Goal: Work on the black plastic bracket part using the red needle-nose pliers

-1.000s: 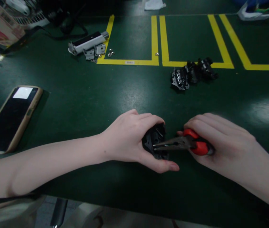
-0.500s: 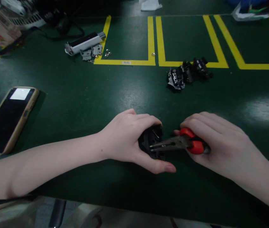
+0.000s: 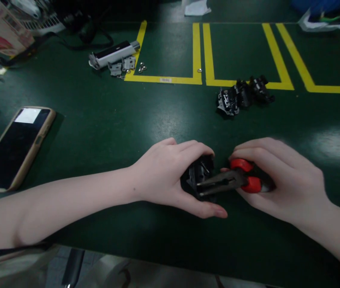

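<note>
head view, looking down on a dark green surface (image 3: 103, 128) marked with yellow tape lines (image 3: 198, 52). at about nine o'clock lies a phone (image 3: 15, 148) in a tan case, screen up. at eleven o'clock rests a white-and-black bar-shaped part (image 3: 114, 53) with small metal brackets (image 3: 121, 66) and loose washers (image 3: 141, 68) just beside it. at one o'clock sits a cluster of black assemblies (image 3: 243, 96), well apart from the hands. near six o'clock of centre, the left hand (image 3: 170, 176) wraps a small black moulded part (image 3: 198, 180), fingers over its top and thumb under its near edge, pinning it against the surface. the part looks stiff, light, and ribbed with thin metal clips inside, so it is judged best held by its outer shell, as here, not by the clips. the right hand (image 3: 280, 180) is closed round the red handles of long-nose pliers (image 3: 226, 184); the nose enters the part from three o'clock, its tips nearly together, and whether they pinch anything cannot be told.
</note>
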`<move>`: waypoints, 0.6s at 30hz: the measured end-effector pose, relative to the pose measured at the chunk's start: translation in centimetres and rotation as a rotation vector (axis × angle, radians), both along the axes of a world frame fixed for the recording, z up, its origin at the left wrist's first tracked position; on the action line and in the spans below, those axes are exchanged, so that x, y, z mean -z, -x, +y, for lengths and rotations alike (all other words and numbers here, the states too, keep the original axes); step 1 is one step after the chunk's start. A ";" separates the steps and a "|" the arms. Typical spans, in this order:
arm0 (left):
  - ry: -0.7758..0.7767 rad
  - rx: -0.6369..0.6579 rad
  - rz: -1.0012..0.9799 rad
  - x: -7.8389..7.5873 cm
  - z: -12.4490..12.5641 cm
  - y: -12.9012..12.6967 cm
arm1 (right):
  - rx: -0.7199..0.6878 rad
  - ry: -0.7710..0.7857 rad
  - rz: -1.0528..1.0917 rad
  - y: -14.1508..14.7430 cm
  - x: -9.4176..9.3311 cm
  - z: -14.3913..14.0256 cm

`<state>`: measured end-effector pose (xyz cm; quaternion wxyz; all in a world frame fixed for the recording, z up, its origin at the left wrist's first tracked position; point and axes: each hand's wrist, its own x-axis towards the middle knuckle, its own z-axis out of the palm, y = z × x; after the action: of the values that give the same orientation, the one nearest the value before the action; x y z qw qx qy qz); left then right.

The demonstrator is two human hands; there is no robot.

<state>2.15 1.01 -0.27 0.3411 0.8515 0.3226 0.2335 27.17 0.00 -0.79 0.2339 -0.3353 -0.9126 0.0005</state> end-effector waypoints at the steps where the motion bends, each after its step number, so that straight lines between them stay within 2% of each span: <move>1: -0.009 0.002 -0.004 0.0 0.0 0.1 | -0.001 -0.008 0.011 0.0 -0.2 0.0; 8: -0.063 0.038 -0.031 0.1 0.2 0.4 | 0.094 -0.020 0.040 -0.8 -0.9 0.0; 13: -0.055 0.106 -0.081 -0.1 0.4 0.7 | 0.107 -0.023 0.055 -1.0 -0.9 -0.1; 18: -0.049 0.115 -0.129 -0.1 0.3 0.6 | 0.114 -0.020 0.057 -1.0 -1.1 -0.2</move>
<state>1.59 1.31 -0.13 0.3530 0.8599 0.2447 0.2759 28.12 -0.17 0.26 0.2627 -0.3843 -0.8849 -0.0123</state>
